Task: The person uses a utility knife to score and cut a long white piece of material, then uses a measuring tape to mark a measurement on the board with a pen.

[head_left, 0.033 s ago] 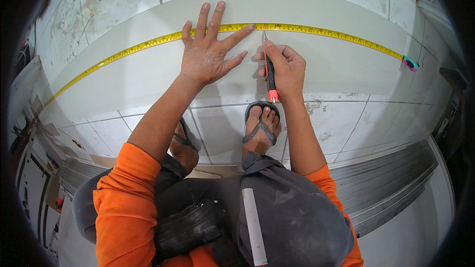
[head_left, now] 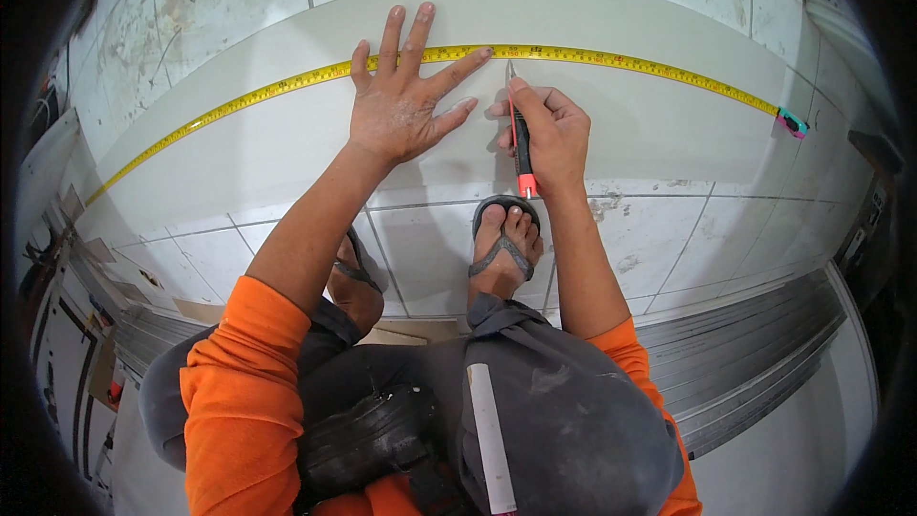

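Note:
A long pale board (head_left: 630,115) lies across the tiled floor in front of me. Along it stretches the yellow blade of a tape measure (head_left: 659,67), its turquoise and pink case (head_left: 792,122) at the far right end. My left hand (head_left: 401,105) is spread flat on the board, several fingers across the blade and holding nothing. Just to its right, my right hand (head_left: 549,134) grips a red and black utility knife (head_left: 522,148). The knife's tip points away from me and sits at the blade's near edge; whether it touches the board I cannot tell.
White floor tiles (head_left: 650,229) with dirt marks surround the board. Stacked grey metal profiles (head_left: 755,354) lie at the right, behind my sandalled foot (head_left: 501,253). A black tool pouch (head_left: 368,440) sits at my lap. Mixed items crowd the left edge.

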`<control>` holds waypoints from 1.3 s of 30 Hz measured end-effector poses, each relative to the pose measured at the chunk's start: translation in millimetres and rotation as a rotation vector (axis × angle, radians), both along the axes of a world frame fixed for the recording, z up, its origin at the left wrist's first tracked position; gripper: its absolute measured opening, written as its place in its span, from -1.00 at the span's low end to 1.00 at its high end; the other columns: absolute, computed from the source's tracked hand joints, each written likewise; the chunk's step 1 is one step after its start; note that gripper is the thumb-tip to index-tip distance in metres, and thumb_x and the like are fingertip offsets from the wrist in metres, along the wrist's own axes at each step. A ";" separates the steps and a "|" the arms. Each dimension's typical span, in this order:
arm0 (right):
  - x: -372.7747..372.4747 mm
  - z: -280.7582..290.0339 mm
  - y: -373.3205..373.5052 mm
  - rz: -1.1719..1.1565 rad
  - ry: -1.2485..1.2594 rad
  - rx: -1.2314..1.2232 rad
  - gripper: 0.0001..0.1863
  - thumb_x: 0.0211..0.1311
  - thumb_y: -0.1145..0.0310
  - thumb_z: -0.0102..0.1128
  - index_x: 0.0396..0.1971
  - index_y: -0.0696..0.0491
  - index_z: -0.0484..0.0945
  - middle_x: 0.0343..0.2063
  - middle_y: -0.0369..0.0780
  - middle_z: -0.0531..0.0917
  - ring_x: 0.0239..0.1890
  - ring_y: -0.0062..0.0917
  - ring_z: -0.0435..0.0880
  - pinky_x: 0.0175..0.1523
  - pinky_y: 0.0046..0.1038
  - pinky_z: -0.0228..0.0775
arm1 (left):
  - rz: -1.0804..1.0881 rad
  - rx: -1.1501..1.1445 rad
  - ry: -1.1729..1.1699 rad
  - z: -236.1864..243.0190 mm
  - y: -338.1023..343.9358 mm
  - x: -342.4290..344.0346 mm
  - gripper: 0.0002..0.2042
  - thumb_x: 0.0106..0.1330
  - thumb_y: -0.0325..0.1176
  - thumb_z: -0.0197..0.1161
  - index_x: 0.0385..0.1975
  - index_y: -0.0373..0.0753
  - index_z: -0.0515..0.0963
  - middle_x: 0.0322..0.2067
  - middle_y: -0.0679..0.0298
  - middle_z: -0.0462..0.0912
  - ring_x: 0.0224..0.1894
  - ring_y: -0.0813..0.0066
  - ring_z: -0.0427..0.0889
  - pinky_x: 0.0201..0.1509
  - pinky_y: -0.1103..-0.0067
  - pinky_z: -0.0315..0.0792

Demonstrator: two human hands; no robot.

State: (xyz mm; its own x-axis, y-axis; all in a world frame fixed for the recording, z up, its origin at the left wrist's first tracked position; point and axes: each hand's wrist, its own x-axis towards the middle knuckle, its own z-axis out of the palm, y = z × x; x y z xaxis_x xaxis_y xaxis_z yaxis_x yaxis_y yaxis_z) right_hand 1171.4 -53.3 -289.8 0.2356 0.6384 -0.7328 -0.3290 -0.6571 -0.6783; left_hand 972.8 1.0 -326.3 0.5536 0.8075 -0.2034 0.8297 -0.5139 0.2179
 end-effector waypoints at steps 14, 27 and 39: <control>-1.3 1.4 0.4 0.002 -0.017 0.000 -0.62 0.45 0.12 0.34 -0.27 0.21 0.67 -0.41 -0.13 0.80 -0.66 -0.66 0.62 -0.56 -0.61 0.42 | -0.003 0.007 0.026 -1.4 -0.4 -0.3 -0.44 0.44 0.37 0.05 0.46 0.68 0.32 0.69 0.22 -0.21 0.70 0.10 -0.37 0.58 -0.08 -0.46; -0.6 0.4 0.1 -0.012 0.002 0.002 -0.63 0.44 0.15 0.35 -0.27 0.24 0.66 -0.43 -0.11 0.79 -0.66 -0.65 0.61 -0.55 -0.59 0.44 | -0.009 0.020 0.015 -0.6 0.0 0.5 -0.43 0.43 0.36 0.06 0.46 0.68 0.33 0.68 0.19 -0.18 0.70 0.09 -0.34 0.58 -0.09 -0.43; -0.9 2.8 1.4 -0.010 -0.009 0.004 -0.64 0.44 0.16 0.35 -0.27 0.23 0.67 -0.43 -0.12 0.79 -0.67 -0.65 0.60 -0.55 -0.59 0.43 | -0.007 0.002 0.042 -1.0 0.2 1.0 -0.43 0.43 0.37 0.05 0.46 0.70 0.31 0.69 0.22 -0.24 0.71 0.09 -0.39 0.58 -0.12 -0.44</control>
